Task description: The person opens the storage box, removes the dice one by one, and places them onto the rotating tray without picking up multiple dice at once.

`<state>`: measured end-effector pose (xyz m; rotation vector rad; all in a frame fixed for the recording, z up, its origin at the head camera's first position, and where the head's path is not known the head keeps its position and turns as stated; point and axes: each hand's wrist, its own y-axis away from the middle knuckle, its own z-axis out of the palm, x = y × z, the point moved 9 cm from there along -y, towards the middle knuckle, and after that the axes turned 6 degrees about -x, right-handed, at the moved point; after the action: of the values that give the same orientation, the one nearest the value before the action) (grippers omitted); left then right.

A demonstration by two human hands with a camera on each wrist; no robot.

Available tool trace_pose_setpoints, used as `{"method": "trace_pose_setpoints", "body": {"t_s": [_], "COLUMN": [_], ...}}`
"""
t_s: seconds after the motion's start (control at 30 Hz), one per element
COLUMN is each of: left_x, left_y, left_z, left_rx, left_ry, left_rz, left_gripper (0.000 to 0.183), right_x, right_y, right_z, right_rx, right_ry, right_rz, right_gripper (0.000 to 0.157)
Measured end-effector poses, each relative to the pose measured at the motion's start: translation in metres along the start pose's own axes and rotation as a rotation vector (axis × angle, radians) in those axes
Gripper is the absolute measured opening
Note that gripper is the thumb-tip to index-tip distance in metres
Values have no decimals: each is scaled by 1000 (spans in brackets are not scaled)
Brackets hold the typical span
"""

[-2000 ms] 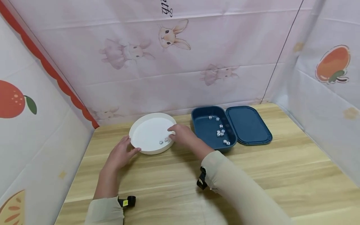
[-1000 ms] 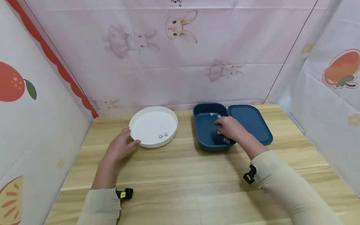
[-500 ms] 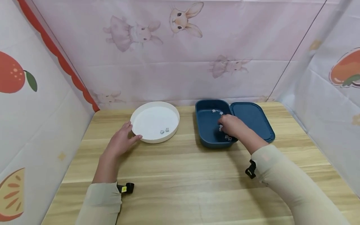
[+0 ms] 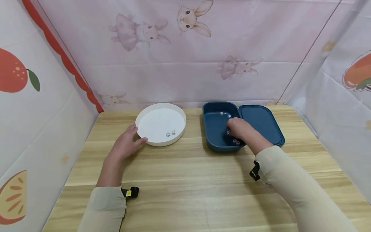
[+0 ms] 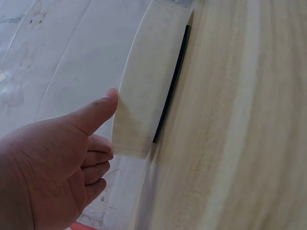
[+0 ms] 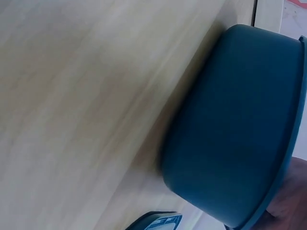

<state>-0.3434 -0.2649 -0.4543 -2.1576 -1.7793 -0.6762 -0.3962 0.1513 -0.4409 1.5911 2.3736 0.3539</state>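
Observation:
In the head view my left hand touches the white round tray at its left front wall, thumb and fingers spread along the outside. The left wrist view shows the thumb tip against the tray's rim. Two dice, a left die and a right die, lie in the tray near its front right. My right hand reaches down into the blue box, fingertips hidden. One die shows right by those fingers. Other white dice lie in the box's front right corner and towards its back.
A blue lid lies on the wooden table against the box's right side. A printed cloth wall stands close behind the tray and box, and more cloth encloses both sides.
My right hand has gone from over the tray's dice to the right, down into the blue box. The left hand stays at the tray. The head view has tilted down somewhat.

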Motion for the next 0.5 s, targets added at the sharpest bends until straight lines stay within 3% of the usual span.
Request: {"method": "trace_pose_setpoints", "body": {"t_s": [0.17,0.5], "left_x": [0,0], "left_y": [-3,0], "left_z": [0,-1], "left_rx": [-9,2], "left_ry": [-11,-2], "left_rz": [4,9], "left_gripper": [86,84], "right_x": [2,0], "right_y": [-3,-15], "right_z": [1,3], "right_rx": [-3,-85], "right_ry": [-30,0], "right_rz": [14,6], "right_gripper": [4,7]}}
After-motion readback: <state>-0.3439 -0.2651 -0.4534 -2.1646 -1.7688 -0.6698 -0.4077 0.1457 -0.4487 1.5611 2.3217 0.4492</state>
